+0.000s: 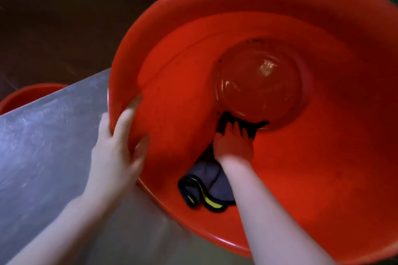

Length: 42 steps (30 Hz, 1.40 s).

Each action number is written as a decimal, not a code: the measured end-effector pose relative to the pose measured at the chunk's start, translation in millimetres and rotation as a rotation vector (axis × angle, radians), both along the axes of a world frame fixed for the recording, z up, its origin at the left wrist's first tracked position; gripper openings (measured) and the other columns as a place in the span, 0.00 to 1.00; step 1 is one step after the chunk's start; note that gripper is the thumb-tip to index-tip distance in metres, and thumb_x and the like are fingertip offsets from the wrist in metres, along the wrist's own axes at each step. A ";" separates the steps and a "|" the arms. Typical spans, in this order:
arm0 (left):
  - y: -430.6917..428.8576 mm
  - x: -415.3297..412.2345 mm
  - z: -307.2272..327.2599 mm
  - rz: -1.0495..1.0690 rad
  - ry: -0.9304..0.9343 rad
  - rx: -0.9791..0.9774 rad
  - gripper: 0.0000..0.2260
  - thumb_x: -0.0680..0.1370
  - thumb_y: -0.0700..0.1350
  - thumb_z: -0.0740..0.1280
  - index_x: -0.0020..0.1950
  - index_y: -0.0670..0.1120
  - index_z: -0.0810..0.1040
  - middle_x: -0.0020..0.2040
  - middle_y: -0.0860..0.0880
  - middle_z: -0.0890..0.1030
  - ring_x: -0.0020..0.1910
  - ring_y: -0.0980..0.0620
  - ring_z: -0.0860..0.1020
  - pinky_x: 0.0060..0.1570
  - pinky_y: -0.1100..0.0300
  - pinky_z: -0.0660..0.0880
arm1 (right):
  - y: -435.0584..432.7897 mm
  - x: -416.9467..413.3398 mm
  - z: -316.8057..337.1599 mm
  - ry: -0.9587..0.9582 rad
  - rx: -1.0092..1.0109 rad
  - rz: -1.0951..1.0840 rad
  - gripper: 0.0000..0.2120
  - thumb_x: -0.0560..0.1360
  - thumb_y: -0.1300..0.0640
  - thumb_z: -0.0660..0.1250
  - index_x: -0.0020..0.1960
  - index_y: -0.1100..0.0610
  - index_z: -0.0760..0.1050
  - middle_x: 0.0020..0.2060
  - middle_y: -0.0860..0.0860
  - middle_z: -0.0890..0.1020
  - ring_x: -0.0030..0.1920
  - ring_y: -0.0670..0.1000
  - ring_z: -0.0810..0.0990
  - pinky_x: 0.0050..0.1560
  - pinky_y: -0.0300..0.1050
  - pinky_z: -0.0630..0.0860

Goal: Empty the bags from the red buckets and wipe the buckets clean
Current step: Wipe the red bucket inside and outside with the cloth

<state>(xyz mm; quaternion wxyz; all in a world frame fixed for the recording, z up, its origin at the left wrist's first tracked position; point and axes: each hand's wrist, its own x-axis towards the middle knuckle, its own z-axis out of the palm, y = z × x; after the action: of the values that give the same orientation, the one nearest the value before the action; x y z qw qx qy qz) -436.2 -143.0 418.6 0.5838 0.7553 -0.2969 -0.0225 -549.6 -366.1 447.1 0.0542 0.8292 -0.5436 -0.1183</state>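
red bucket [323, 157] holds dark cloth [207, 178].

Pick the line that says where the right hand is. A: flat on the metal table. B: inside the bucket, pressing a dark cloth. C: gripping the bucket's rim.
B: the right hand reaches inside the red bucket and presses the dark cloth near its bottom; the left hand holds the rim.
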 end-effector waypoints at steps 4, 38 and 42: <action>-7.4 -7.2 -9.5 0.028 0.119 0.023 0.38 0.75 0.43 0.71 0.74 0.69 0.53 0.73 0.47 0.63 0.62 0.39 0.72 0.53 0.46 0.72 | -5.2 24.7 0.5 -0.018 -0.035 -0.022 0.27 0.81 0.47 0.49 0.78 0.56 0.54 0.78 0.54 0.54 0.77 0.60 0.53 0.76 0.56 0.52; -1.0 -3.6 -15.8 -0.064 0.110 -0.039 0.27 0.79 0.49 0.65 0.73 0.66 0.57 0.67 0.60 0.65 0.60 0.83 0.57 0.58 0.83 0.56 | 26.2 70.4 -13.3 -0.415 0.136 0.088 0.26 0.83 0.53 0.50 0.79 0.56 0.51 0.78 0.56 0.53 0.78 0.55 0.51 0.77 0.47 0.48; 3.8 16.4 11.4 -0.008 -0.075 0.069 0.27 0.75 0.50 0.67 0.72 0.60 0.65 0.64 0.49 0.64 0.59 0.62 0.68 0.62 0.65 0.67 | -5.3 68.1 -16.8 -0.388 0.080 0.154 0.24 0.83 0.55 0.50 0.77 0.60 0.56 0.77 0.59 0.56 0.77 0.58 0.54 0.76 0.49 0.48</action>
<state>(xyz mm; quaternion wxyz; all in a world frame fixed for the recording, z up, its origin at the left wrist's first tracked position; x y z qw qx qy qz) -419.8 -139.2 430.0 0.5459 0.7740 -0.3207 -0.0070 -481.5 -371.4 430.4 -0.0756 0.8769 -0.4739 0.0265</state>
